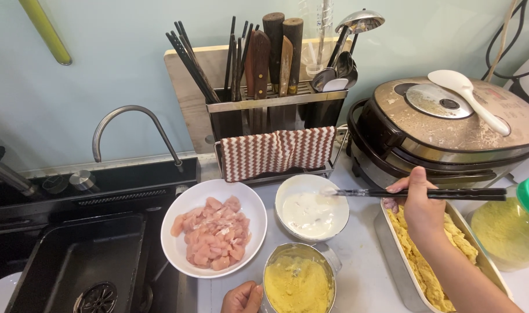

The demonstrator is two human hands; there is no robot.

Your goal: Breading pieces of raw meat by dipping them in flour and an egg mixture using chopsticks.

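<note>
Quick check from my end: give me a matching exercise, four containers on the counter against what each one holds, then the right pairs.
Things:
1. white plate
2. white bowl
3. metal cup
4. rectangular tray

Contents:
A. yellow crumbs
B. raw pink meat pieces
C. coated yellow pieces
D. white batter

Pairs: 1-B, 2-D, 3-A, 4-C

right hand (421, 211) raised, fingers pinched; left hand (241, 298) low, curled.

Right hand (421, 207) with black chopsticks (427, 193) over white batter bowl (312, 208), left hand (242, 298) against metal cup (299, 281).
</note>
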